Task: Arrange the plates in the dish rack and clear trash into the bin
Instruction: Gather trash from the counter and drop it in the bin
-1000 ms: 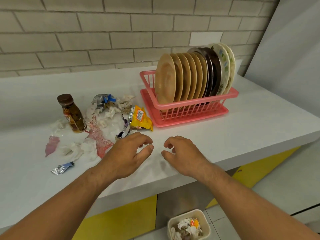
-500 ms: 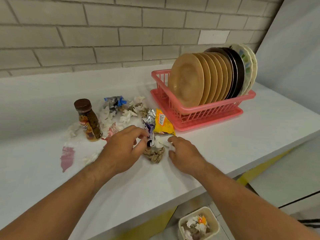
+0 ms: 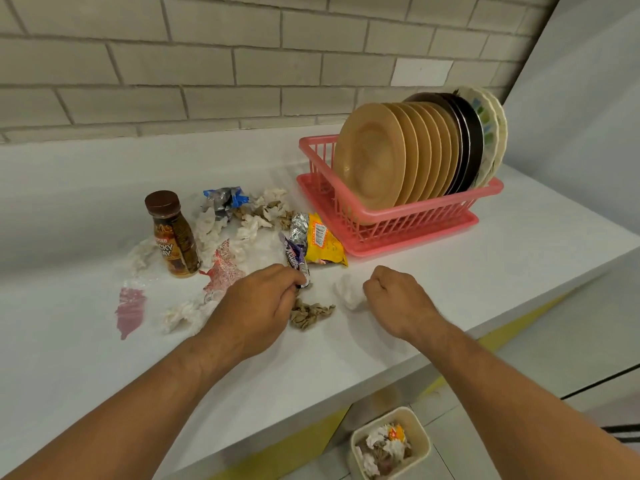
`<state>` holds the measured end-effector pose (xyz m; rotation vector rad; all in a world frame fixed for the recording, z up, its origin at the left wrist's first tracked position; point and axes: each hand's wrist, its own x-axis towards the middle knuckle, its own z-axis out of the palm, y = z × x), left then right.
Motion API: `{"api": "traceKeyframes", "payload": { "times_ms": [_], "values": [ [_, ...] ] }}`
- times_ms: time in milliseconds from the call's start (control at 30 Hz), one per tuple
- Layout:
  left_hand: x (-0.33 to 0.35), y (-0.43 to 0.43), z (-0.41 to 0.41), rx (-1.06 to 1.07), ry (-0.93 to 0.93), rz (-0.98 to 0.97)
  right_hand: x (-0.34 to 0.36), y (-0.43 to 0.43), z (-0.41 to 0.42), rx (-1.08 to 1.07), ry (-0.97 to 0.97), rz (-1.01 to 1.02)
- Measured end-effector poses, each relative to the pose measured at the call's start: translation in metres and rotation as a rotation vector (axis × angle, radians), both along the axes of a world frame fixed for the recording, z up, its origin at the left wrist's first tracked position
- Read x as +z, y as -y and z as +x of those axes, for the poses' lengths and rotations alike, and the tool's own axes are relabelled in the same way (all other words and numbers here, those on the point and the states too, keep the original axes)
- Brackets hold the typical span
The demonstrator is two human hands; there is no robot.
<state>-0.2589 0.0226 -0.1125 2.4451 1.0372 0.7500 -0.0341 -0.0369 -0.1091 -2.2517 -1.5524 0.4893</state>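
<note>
Head view of the clearing stage. The plate half of the task is looking complete: the plates (image 3: 398,157) are standing on edge in one packed row inside the pink dish rack (image 3: 381,230), beyond both hands, and none is showing loose on the counter (image 3: 485,271). The trash half is appearing only partly done. The left hand (image 3: 256,306) is pinching the near end of a purple wrapper (image 3: 294,256), which is trailing away from its fingertips toward a yellow packet (image 3: 323,244). A brown scrap (image 3: 310,313) is lying just right of that hand. The right hand (image 3: 398,299) is curling into a fist against a crumpled white tissue (image 3: 348,294) at its knuckles; whether any fold is being caught inside cannot be told. Beyond and left of the left hand, torn tissues (image 3: 256,216), a blue-silver wrapper (image 3: 225,199) and a capped brown bottle (image 3: 173,233) are waiting. The bin (image 3: 425,445) is standing on the floor below the hands, already holding crumpled paper and wrappers.
</note>
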Motion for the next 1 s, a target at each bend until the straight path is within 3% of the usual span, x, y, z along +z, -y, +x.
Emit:
{"api": "traceKeyframes", "payload": {
  "times_ms": [167,367,533,700,867,1000],
  "values": [
    [-0.003,0.007,0.005,0.050,-0.013,-0.016,-0.016,-0.003,-0.010,0.095,0.200,-0.025],
    [-0.004,0.016,0.011,0.070,-0.112,0.056,-0.024,-0.003,0.001,0.210,0.148,-0.035],
    [-0.014,0.024,0.030,0.198,-0.468,0.192,-0.041,0.011,0.002,0.488,0.439,-0.052],
    [-0.018,0.008,0.042,0.347,-0.572,0.100,-0.047,0.012,0.008,0.464,0.413,-0.004],
    [-0.026,0.004,0.051,0.259,-0.712,0.160,-0.047,0.012,0.008,0.440,0.307,0.040],
    [-0.037,0.006,0.054,0.095,-0.719,0.250,-0.040,0.010,0.013,0.348,0.188,0.108]
  ]
}}
